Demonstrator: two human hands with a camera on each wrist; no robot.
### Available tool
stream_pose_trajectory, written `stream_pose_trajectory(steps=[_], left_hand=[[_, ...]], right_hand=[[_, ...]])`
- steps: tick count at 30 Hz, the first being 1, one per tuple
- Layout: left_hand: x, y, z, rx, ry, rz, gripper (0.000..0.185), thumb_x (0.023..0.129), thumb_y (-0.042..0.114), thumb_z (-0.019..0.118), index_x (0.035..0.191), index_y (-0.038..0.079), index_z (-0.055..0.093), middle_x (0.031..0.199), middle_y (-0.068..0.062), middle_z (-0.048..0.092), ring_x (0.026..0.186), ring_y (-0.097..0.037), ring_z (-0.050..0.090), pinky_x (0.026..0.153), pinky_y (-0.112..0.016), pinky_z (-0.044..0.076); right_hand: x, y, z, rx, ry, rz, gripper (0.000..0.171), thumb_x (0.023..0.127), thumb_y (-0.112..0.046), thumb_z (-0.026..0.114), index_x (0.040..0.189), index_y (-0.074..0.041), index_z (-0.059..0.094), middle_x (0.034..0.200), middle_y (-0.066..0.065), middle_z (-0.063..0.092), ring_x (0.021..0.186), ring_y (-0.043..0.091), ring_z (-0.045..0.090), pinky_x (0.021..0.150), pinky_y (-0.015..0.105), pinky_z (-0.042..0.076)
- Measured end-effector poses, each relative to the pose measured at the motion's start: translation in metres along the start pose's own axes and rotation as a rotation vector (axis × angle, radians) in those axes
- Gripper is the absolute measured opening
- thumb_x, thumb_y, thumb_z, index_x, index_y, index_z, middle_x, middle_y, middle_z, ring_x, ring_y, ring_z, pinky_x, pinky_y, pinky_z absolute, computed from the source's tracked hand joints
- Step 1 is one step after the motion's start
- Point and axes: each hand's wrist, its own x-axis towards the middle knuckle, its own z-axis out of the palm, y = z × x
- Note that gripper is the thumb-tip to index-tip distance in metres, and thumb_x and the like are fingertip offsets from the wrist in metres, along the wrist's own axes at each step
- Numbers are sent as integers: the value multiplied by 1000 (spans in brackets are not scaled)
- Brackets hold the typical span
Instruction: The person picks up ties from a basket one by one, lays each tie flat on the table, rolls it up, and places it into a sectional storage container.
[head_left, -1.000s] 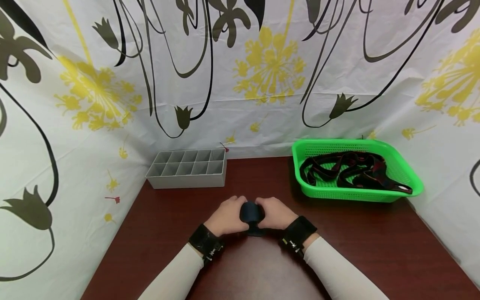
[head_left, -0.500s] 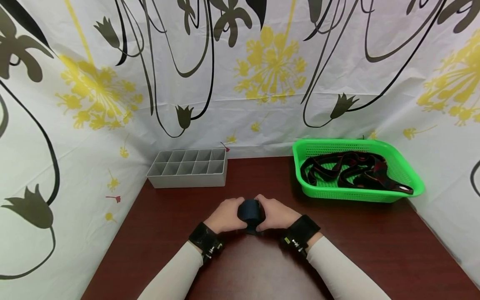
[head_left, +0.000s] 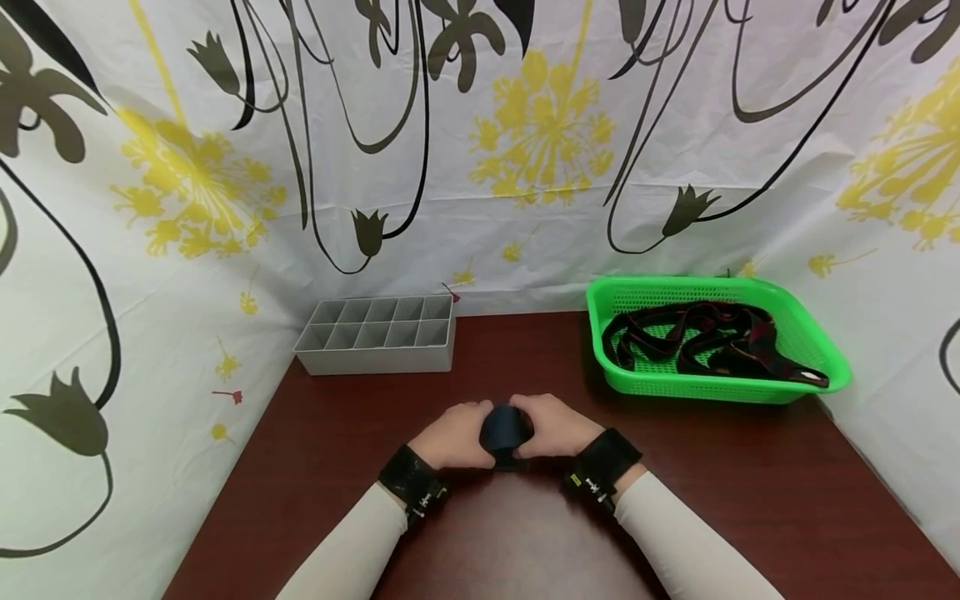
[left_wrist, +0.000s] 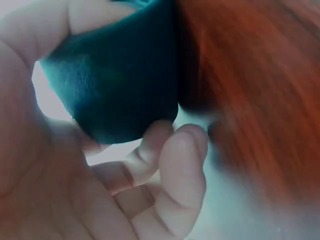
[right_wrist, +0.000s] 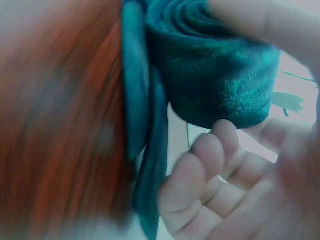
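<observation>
A dark blue necktie (head_left: pixel 501 429), wound into a thick roll, stands between both hands over the middle of the table. My left hand (head_left: pixel 456 437) grips its left side, thumb along the upper edge and fingertips by the lower edge in the left wrist view. From the other side my right hand (head_left: pixel 558 427) holds the roll, its fingers curled under it. Spiral layers of the necktie (right_wrist: pixel 220 75) show in the right wrist view, where a loose tail (right_wrist: pixel 150 165) hangs beside the roll. Part of the roll is hidden behind the thumbs.
A grey divided box (head_left: pixel 375 360) stands at the back left of the brown table (head_left: pixel 360 417). At the back right is a green basket (head_left: pixel 832 367) holding dark red-and-black strips of cloth (head_left: pixel 742 350). A white patterned cloth (head_left: pixel 450 183) hangs behind and at the sides.
The roll shifts slightly left, then back right, between the hands. Right thumb and fingers spread a little round it, then draw in again. Box and basket stay put.
</observation>
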Motion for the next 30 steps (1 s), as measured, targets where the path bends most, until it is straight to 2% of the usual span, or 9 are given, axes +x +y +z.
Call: stream_pose_trajectory(steps=[3,6,10,12,16,21,24,27,30], left_hand=[[1,-6,0,-102,-8,16,52,73,27,88,115,23,57,92,7,68,77,-9,64,72,-27,55],[2,-9,3,-154,-4,37,51,75,26,87,116,24,57,93,7,70,77,-8,65,73,-26,55],[0,-8,2,-125,9,39,46,75,26,87,110,24,58,88,8,68,76,-9,63,71,-26,54],[-1,-6,0,-86,24,33,44,74,27,88,107,23,58,86,8,66,75,-9,62,70,-26,54],[-2,-4,-4,-49,42,25,47,73,27,87,108,22,57,87,7,66,75,-10,61,70,-26,53],[-2,-4,-2,-101,9,16,53,77,27,85,120,23,54,93,6,69,78,-10,64,71,-26,54],[-1,-5,0,-96,18,20,52,77,28,85,119,23,54,92,6,69,77,-10,64,71,-26,55],[0,-5,0,-70,44,20,49,76,29,86,114,22,56,89,6,68,77,-11,63,71,-27,54],[0,-6,0,-76,41,10,48,76,27,86,113,22,56,88,6,67,76,-11,63,70,-27,54]], right_hand=[[1,6,2,-35,17,18,42,74,-22,92,106,-25,66,94,-12,69,84,9,63,80,29,54],[0,10,4,-60,16,26,44,73,-23,94,109,-25,69,97,-12,70,87,8,64,82,30,54],[-2,8,4,-52,25,-4,53,72,-34,96,113,-27,63,100,-14,68,90,6,63,83,28,54],[-2,5,3,-33,51,-29,54,72,-38,95,113,-27,61,96,-12,66,88,7,62,82,28,54],[-1,2,2,-26,88,-39,44,74,-30,93,106,-25,62,85,-9,64,79,9,61,75,28,53],[0,4,3,-86,35,30,39,75,-19,90,105,-22,66,88,-10,66,77,9,59,74,27,52],[0,3,2,-86,25,30,45,74,-23,92,110,-22,65,92,-10,67,81,8,61,77,28,53],[0,1,0,-65,47,-7,50,74,-29,94,112,-25,62,95,-11,68,84,8,64,79,28,55],[1,0,0,-56,70,-28,47,75,-30,93,110,-26,63,94,-12,69,82,7,64,78,27,55]])
